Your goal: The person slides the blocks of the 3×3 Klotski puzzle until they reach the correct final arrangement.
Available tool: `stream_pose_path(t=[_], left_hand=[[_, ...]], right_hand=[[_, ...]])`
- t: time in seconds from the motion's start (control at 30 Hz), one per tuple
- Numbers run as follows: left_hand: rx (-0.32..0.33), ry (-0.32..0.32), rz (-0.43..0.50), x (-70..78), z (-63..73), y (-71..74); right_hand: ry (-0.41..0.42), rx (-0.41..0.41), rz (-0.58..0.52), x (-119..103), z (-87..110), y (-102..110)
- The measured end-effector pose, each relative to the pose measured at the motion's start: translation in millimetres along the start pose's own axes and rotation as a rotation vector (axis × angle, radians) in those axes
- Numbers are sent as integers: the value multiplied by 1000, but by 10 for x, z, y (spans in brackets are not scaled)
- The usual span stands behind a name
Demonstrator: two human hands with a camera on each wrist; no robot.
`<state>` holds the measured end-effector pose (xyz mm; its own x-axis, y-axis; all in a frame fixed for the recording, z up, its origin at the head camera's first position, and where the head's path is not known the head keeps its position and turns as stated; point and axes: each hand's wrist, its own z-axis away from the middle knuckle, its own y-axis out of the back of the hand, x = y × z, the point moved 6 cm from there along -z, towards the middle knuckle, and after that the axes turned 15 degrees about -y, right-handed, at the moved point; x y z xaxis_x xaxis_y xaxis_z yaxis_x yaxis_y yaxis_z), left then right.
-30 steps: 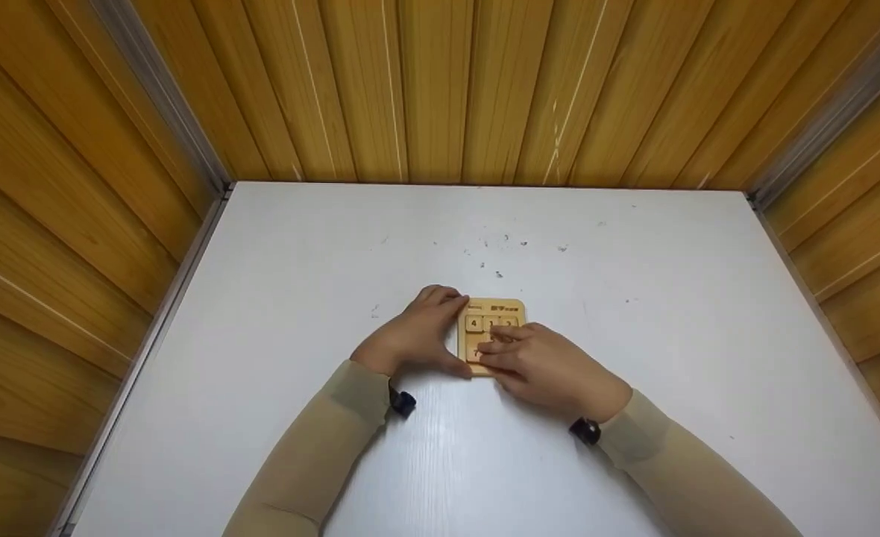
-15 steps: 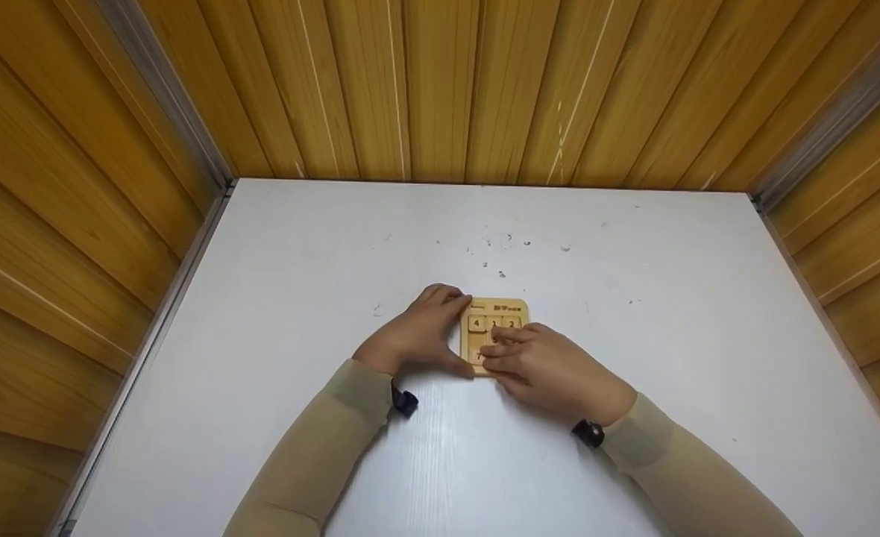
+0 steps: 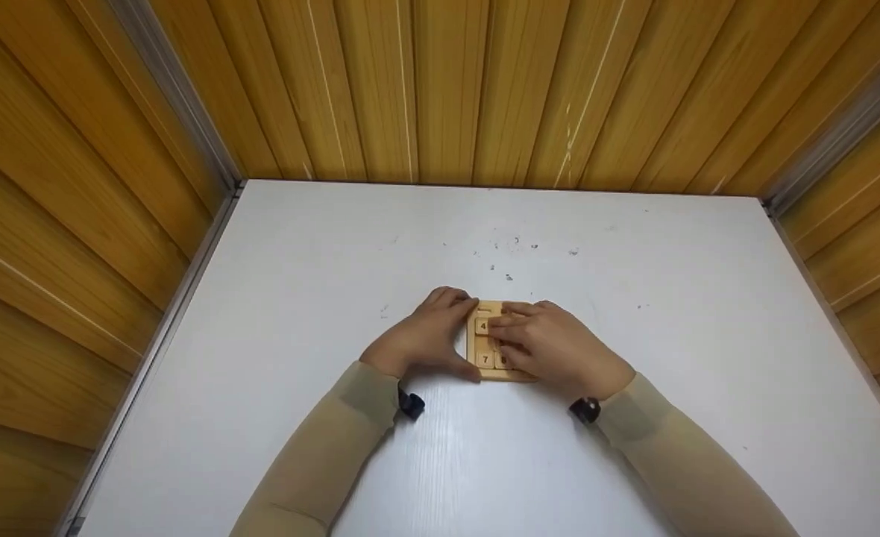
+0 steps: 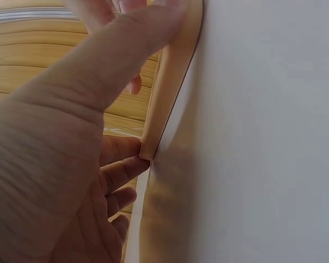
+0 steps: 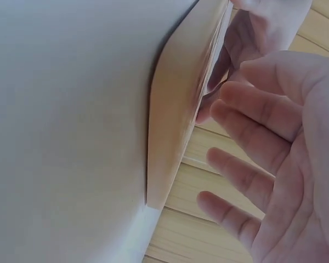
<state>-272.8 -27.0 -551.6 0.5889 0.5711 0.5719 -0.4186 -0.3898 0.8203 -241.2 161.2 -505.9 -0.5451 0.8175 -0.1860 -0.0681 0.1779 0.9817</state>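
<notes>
A wooden sliding number puzzle lies on the white table before me. My left hand grips its left side, with the thumb at the near corner and fingers at the far corner. In the left wrist view the thumb and fingertips touch the puzzle's edge. The 4 tile and the 7 tile show in the left column, with a gap between them. Over the other tiles lies my right hand, which hides most of them. Its fingers are loosely extended in the right wrist view.
The white table has small dark marks beyond the puzzle. Yellow wood-look panels rise at the back and both sides. Each wrist wears a small black camera.
My right hand has shifted away from the near edge and now covers the upper right of the puzzle. The 7 tile and one beside it are more exposed. The left hand keeps its grip.
</notes>
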Motion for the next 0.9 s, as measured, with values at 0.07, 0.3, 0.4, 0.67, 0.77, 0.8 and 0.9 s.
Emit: stream_pose_path(t=[0.07,0.3,0.4,0.67,0.77,0.8,0.9], left_hand=[[-1,5,4,-1,0,-11],[4,14,14,1,13,1],[7,10,11,-7,18,4],[1,13,1,-17,10,-5],[-3,18,4,-20,7,-7],[-3,16,4,-20,6,-7],[-2,8,2,-18,-2,-5]], right_hand=[[-16,-5,4,18,-22,-22],[-16,-5,1,19,-81,-45],[-15,-9,7,14,-103,-52],[-18,-36,-3,36,-111,-95],[-13,-50,-16,46,-102,-99],[-12,-53,-21,50,-98,-98],[-11,-59,-34,58,-83,-87]])
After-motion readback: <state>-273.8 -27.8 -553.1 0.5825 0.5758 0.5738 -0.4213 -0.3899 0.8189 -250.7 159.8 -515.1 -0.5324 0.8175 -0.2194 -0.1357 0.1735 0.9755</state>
